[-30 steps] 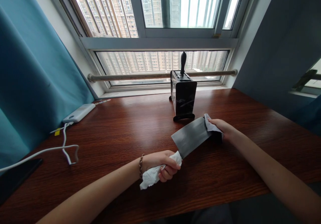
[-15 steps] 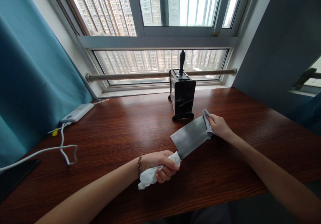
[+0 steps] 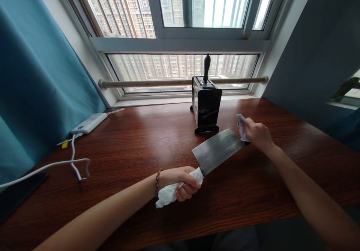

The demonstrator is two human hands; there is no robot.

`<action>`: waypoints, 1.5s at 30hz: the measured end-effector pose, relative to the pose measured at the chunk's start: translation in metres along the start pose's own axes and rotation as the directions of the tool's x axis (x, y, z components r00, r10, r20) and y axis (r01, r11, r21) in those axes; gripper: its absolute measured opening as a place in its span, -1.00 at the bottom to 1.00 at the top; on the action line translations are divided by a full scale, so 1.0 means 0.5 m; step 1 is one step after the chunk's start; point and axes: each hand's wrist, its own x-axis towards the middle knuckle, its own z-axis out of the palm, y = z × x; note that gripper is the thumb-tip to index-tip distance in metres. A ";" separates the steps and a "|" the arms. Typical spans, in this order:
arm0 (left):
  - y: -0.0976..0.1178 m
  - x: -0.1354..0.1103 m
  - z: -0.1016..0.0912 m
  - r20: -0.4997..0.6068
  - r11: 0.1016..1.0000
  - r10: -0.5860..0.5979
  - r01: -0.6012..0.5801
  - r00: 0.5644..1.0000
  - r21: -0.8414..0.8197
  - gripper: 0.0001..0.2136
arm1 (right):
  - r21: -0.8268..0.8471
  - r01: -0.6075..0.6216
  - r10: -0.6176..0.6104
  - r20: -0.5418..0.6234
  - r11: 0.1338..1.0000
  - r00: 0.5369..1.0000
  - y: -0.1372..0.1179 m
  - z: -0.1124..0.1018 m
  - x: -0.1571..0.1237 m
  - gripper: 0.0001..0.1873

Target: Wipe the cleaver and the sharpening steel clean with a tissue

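Note:
My left hand [image 3: 187, 183] is closed around the near end of a cleaver [image 3: 218, 151], where a crumpled white tissue [image 3: 167, 195] wraps the grip and hides the handle. The broad grey blade slants up to the right above the table. My right hand [image 3: 258, 134] pinches a folded pale grey-violet cloth [image 3: 242, 127] beside the blade's far end. Whether the cloth touches the blade there I cannot tell; a small dark bit shows under it. Behind the blade stands a black knife block [image 3: 207, 108] with one black-handled tool [image 3: 207, 68] upright in it.
The dark red wooden table [image 3: 135, 142] reaches to the window sill. At the left lie a white power strip [image 3: 89, 124], a white cable [image 3: 73, 157] and a flat black object [image 3: 22, 194]. A blue curtain [image 3: 42, 74] hangs left; a rail [image 3: 157, 83] crosses the window.
My right hand has moved right and slightly up with the cloth, off the blade's face to its far end, uncovering more blade. My left hand keeps its hold with almost no movement.

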 end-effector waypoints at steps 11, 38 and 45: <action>0.001 0.003 -0.005 0.020 0.999 -0.014 0.014 1.000 -0.037 -0.85 | 0.479 0.603 -0.621 -0.144 0.638 0.770 -0.133 -0.021 -0.104 -0.69; -0.003 0.006 0.007 -0.045 0.995 0.006 -0.002 0.999 0.101 -0.76 | 0.416 0.600 -0.679 0.060 0.683 0.732 -0.175 0.013 -0.117 -0.51; -0.005 0.004 0.015 -0.135 0.967 0.042 -0.007 0.990 0.254 -0.72 | 0.466 0.251 -0.311 0.055 0.849 0.949 -0.104 0.042 -0.063 -0.51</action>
